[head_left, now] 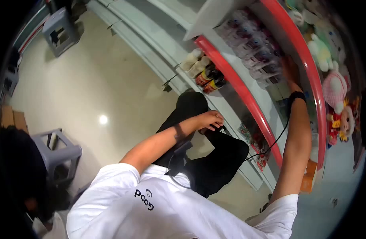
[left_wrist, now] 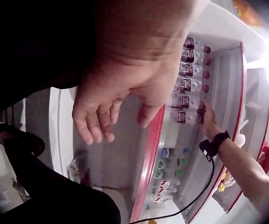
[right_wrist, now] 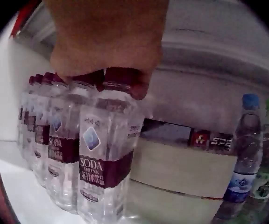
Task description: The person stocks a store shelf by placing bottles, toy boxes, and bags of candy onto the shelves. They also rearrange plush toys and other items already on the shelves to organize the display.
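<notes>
On the upper shelf stands a row of clear soda drink bottles [right_wrist: 62, 149] with maroon caps and labels. My right hand [right_wrist: 106, 44] reaches over the end of this row, its fingers around the maroon cap of the nearest soda bottle [right_wrist: 104, 168]; part of the cap is hidden by the hand. The bottle stands upright beside its neighbours. In the head view the right hand [head_left: 289, 71] is dark inside the shelf. My left hand [head_left: 211, 119] hangs near the knee with loosely bent fingers and holds nothing, as the left wrist view also shows.
Red-edged shelves [head_left: 246, 95] curve past both arms. Dark-capped bottles [head_left: 211, 79] stand on a lower shelf; blue- and green-capped bottles [right_wrist: 242, 158] are right of the soda row. Plush toys [head_left: 336, 85] line the top. A cable [head_left: 276, 141] runs from the right wrist. Grey stools [head_left: 57, 149] stand behind.
</notes>
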Action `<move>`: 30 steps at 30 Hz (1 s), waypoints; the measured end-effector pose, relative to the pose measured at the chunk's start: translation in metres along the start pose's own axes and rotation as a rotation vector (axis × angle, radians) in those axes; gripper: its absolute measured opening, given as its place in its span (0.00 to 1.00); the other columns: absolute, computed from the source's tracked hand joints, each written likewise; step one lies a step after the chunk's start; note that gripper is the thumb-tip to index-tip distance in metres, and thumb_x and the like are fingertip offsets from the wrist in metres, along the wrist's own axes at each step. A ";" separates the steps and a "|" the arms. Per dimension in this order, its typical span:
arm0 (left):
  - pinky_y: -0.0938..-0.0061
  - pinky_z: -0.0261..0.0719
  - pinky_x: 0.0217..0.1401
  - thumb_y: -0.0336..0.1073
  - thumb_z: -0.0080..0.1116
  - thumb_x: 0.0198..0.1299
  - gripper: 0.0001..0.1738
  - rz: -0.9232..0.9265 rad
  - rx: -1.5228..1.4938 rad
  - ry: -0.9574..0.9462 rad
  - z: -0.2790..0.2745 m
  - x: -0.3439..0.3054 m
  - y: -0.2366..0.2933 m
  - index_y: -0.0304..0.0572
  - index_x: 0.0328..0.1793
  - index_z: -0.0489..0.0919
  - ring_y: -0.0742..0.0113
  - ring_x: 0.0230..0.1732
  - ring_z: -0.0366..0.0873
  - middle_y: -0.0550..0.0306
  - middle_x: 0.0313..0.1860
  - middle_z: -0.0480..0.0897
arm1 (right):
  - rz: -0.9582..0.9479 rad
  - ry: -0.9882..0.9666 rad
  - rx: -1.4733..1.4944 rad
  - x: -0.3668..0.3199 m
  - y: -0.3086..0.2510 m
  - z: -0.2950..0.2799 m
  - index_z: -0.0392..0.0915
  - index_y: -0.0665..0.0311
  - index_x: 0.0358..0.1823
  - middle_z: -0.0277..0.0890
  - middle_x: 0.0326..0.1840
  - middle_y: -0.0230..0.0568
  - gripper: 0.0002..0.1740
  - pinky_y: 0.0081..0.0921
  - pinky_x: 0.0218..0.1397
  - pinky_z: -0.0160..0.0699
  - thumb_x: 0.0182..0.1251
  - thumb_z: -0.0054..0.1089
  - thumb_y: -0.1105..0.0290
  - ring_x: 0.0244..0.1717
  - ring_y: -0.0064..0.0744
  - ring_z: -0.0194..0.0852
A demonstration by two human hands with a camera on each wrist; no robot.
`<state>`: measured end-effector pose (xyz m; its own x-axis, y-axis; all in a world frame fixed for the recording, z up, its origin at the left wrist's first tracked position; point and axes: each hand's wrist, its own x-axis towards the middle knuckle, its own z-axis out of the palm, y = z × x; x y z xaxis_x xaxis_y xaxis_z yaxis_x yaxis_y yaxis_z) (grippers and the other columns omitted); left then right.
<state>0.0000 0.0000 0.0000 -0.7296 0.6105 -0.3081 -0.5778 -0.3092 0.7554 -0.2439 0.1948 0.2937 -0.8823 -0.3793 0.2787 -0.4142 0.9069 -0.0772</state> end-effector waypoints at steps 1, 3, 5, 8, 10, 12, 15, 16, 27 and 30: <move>0.64 0.76 0.54 0.45 0.59 0.60 0.23 0.020 0.012 0.007 0.003 0.004 0.003 0.42 0.58 0.69 0.63 0.52 0.75 0.54 0.50 0.78 | -0.007 0.078 -0.062 -0.003 -0.003 -0.004 0.71 0.58 0.56 0.76 0.48 0.58 0.29 0.46 0.52 0.70 0.64 0.49 0.44 0.52 0.59 0.73; 0.65 0.77 0.51 0.44 0.59 0.60 0.23 0.030 -0.079 0.021 0.011 -0.014 -0.022 0.42 0.57 0.69 0.63 0.51 0.75 0.55 0.48 0.78 | -0.053 0.063 -0.145 -0.016 -0.029 0.013 0.72 0.59 0.53 0.77 0.46 0.57 0.28 0.47 0.51 0.70 0.65 0.48 0.44 0.52 0.59 0.73; 0.66 0.77 0.51 0.44 0.59 0.60 0.22 0.052 -0.010 -0.010 0.002 -0.011 -0.010 0.42 0.56 0.70 0.64 0.50 0.75 0.55 0.48 0.78 | -0.051 0.141 -0.126 -0.009 -0.028 0.010 0.72 0.59 0.52 0.77 0.45 0.57 0.27 0.46 0.50 0.70 0.65 0.47 0.44 0.51 0.60 0.73; 0.66 0.76 0.52 0.44 0.58 0.60 0.21 0.065 -0.038 -0.033 0.000 -0.005 -0.013 0.42 0.56 0.71 0.64 0.51 0.75 0.55 0.48 0.78 | -0.006 0.084 -0.248 -0.015 -0.031 0.005 0.72 0.61 0.51 0.76 0.47 0.58 0.29 0.45 0.51 0.70 0.65 0.47 0.42 0.52 0.61 0.71; 0.67 0.76 0.51 0.43 0.58 0.60 0.20 0.053 -0.065 -0.028 -0.002 -0.007 -0.011 0.43 0.55 0.71 0.66 0.50 0.74 0.56 0.48 0.78 | 0.016 0.032 -0.229 -0.029 -0.035 -0.004 0.73 0.63 0.48 0.75 0.47 0.60 0.27 0.43 0.51 0.69 0.66 0.49 0.44 0.52 0.61 0.70; 0.67 0.76 0.51 0.43 0.58 0.60 0.20 0.066 -0.030 -0.031 -0.002 -0.012 -0.011 0.43 0.54 0.71 0.66 0.50 0.74 0.57 0.48 0.78 | -0.110 0.165 -0.238 -0.055 -0.047 -0.006 0.73 0.64 0.47 0.75 0.46 0.60 0.25 0.43 0.50 0.70 0.67 0.50 0.47 0.49 0.62 0.71; 0.68 0.76 0.50 0.42 0.59 0.59 0.17 0.071 -0.012 -0.028 -0.004 -0.015 -0.011 0.46 0.51 0.72 0.68 0.50 0.74 0.59 0.47 0.78 | -0.158 0.251 -0.276 -0.097 -0.070 -0.017 0.74 0.66 0.46 0.76 0.40 0.59 0.22 0.41 0.43 0.73 0.67 0.55 0.53 0.41 0.60 0.75; 0.68 0.76 0.50 0.42 0.60 0.58 0.17 0.081 -0.031 -0.034 -0.006 -0.013 -0.012 0.47 0.50 0.72 0.68 0.49 0.74 0.60 0.46 0.78 | -0.193 0.292 -0.256 -0.109 -0.073 -0.021 0.75 0.66 0.45 0.77 0.38 0.58 0.20 0.40 0.40 0.74 0.66 0.57 0.54 0.39 0.59 0.76; 0.66 0.75 0.51 0.46 0.58 0.60 0.21 0.145 -0.110 0.012 0.002 -0.016 -0.006 0.46 0.56 0.72 0.67 0.50 0.72 0.60 0.49 0.77 | -0.081 0.261 -0.056 -0.227 -0.084 -0.015 0.77 0.64 0.38 0.72 0.22 0.42 0.13 0.24 0.29 0.70 0.63 0.63 0.61 0.22 0.27 0.68; 0.69 0.70 0.60 0.30 0.55 0.54 0.29 0.460 0.192 0.052 0.002 -0.011 -0.010 0.43 0.65 0.68 0.64 0.59 0.69 0.55 0.58 0.73 | -0.136 0.115 0.038 -0.246 -0.108 0.014 0.77 0.62 0.38 0.72 0.21 0.39 0.14 0.21 0.29 0.70 0.59 0.67 0.60 0.22 0.25 0.68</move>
<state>0.0144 -0.0022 -0.0036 -0.9131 0.4037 0.0569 -0.1179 -0.3953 0.9110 0.0151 0.1881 0.2202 -0.7873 -0.4720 0.3967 -0.5378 0.8404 -0.0673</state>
